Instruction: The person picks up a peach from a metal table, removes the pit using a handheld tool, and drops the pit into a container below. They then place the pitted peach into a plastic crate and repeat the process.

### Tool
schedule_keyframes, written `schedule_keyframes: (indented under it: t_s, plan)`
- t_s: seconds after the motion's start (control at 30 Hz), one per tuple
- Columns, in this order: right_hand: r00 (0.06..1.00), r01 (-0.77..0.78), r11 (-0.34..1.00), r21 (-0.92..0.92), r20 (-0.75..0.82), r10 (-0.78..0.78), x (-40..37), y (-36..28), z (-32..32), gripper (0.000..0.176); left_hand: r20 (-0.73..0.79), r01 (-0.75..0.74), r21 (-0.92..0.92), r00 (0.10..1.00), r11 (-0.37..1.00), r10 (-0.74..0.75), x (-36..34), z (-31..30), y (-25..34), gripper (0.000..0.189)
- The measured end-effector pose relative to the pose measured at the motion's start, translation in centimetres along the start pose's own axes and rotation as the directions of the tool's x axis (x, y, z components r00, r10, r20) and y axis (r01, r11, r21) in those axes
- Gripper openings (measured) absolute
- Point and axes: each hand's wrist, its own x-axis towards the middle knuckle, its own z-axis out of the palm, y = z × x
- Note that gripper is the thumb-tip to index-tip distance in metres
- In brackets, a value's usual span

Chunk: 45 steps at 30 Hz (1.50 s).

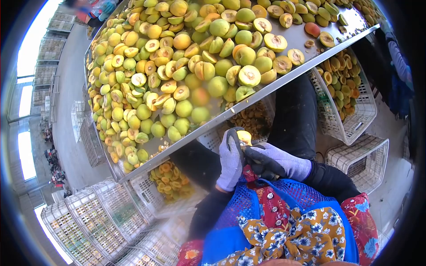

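Note:
Both hands wear purple gloves with dark palms and meet in front of my lap, below the metal table's edge. My left hand (230, 157) has its fingers wrapped round a yellow fruit piece (244, 137), which shows above the fingertips. Against the lower part of that fruit, my right hand (276, 162) is closed, its dark fingers bent; whatever they grip is hidden. Just beyond, green and yellow fruits, many of them halved, lie heaped on the metal table (235, 108).
A crate of fruit halves (171, 181) stands below the table at the left, another (341, 88) at the right. An empty white crate (361, 159) lies near it. Stacked crates (95, 217) stand lower left. Other people show at the upper left and right edges.

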Motion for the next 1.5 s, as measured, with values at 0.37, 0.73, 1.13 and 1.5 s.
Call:
schedule_keyframes:
  t_s: [0.37,0.73,1.13,1.5]
  plan:
    - [0.937,-0.176,0.895,0.411,0.349,0.024,-0.1,-0.2,-0.7,0.039,0.057,0.164,-0.739,0.982,0.653,-0.181,0.0,0.9,1.8,0.047]
    - [0.992,-0.116,0.974,0.197,0.074,0.103,0.8,-1.5,-0.8,0.033,-0.480,0.372,0.876,0.745,0.308,0.463,-0.9,-15.4,6.0,0.046]
    - [0.869,0.333,0.407,-0.851,0.110,-0.482,0.2,-1.3,1.7,0.024,0.168,0.164,-0.435,0.981,0.885,-0.100,3.9,-13.4,3.9,0.052]
    - [0.810,0.223,0.041,-0.974,0.162,-0.563,0.6,-0.7,2.7,0.034,-0.015,0.018,-0.271,1.000,0.962,-0.023,-0.4,-3.1,4.2,0.048]
